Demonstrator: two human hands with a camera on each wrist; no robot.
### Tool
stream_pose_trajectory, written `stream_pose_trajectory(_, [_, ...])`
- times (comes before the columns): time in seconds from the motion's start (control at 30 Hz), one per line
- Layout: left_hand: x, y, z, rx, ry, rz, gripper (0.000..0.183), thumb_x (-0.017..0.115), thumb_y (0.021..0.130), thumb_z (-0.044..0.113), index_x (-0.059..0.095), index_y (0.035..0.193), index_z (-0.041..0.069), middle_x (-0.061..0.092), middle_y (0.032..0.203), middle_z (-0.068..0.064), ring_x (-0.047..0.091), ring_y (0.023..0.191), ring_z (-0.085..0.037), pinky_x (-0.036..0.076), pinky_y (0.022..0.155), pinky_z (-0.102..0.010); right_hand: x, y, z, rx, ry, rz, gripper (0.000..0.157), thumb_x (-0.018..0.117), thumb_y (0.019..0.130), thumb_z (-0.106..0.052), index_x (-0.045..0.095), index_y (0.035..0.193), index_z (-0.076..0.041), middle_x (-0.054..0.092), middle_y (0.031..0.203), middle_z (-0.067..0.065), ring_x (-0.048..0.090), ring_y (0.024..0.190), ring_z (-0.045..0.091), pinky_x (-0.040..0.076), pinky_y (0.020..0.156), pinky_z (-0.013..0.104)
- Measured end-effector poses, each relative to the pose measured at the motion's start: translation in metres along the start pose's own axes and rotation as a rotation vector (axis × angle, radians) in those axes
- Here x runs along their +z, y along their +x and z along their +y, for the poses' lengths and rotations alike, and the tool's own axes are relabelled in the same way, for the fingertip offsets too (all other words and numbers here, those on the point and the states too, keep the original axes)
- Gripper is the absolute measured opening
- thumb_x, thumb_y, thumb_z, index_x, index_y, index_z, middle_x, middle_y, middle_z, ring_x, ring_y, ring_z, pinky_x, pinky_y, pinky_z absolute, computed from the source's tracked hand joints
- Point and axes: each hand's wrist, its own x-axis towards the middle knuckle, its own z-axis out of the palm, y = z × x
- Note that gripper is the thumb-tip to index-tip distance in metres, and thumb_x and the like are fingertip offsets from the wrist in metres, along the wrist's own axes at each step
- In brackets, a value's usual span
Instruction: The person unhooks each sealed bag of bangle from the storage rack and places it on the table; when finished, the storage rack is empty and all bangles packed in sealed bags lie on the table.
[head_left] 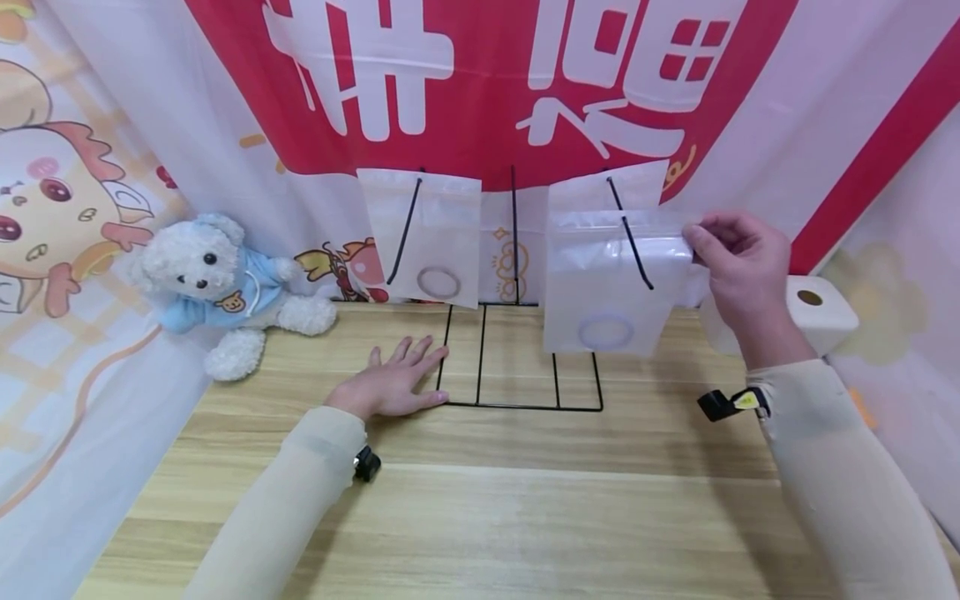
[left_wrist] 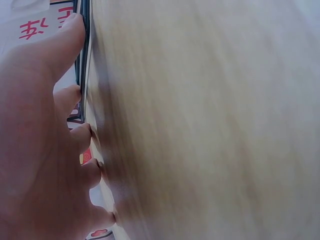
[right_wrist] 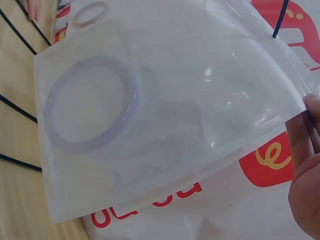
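Observation:
My right hand [head_left: 738, 262] pinches the upper right edge of a clear plastic zip bag [head_left: 609, 267] between thumb and fingers. A lavender bangle [right_wrist: 91, 104] lies in that bag's bottom. The bag hangs at the right prong of a black wire display rack [head_left: 525, 407], and another bag shows behind its top. On the left prong hangs a similar bag [head_left: 420, 225] holding a greyish bangle [head_left: 438, 282]. My left hand [head_left: 393, 383] lies spread on the table, thumb and fingertips touching the left side of the rack's base.
A white plush bear [head_left: 225, 283] in a blue hoodie sits at the back left. Behind my right wrist stands a white tissue box [head_left: 825, 312]. A printed curtain [head_left: 487, 100] hangs behind the rack, above the wooden table [head_left: 525, 517].

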Motion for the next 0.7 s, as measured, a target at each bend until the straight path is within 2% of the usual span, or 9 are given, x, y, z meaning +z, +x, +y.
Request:
stream_pose_trajectory(0.2, [0.0,0.0,0.001,0.005,0.008,0.017,0.088,0.045,0.106,0.072,0.013,0.176,0.029,0.003,0.184,-0.012,0.002,0.169,-0.047,-0.001,0.123,-0.086,-0.001,-0.006,0.002,-0.086,0.049,0.007,0.028,0.087,0.093,-0.022,0.08,0.115,-0.006,0.08,0.098,-0.003,0.076,0.084,0.009,0.063,0.079,0.015])
stream_pose_trajectory(0.3, [0.0,0.0,0.001,0.007,0.007,0.017,0.088,0.045,0.106,0.072,0.013,0.176,0.029,0.003,0.184,-0.012,0.003,0.168,-0.048,-0.001,0.123,-0.087,-0.003,-0.01,0.002,-0.088,0.052,0.014,0.026,0.086,0.093,-0.02,0.08,0.113,-0.006,0.08,0.098,-0.003,0.076,0.084,0.009,0.063,0.079,0.015])
stream_pose_trajectory(0.7, [-0.003,-0.002,0.004,0.001,-0.007,-0.004,0.087,0.046,0.107,0.071,0.012,0.176,0.029,0.002,0.184,-0.012,0.001,0.168,-0.048,-0.003,0.124,-0.086,-0.013,-0.029,0.001,-0.051,0.026,-0.004,0.036,0.085,0.094,-0.025,0.078,0.124,-0.007,0.078,0.106,-0.002,0.075,0.091,0.011,0.062,0.082,0.016])
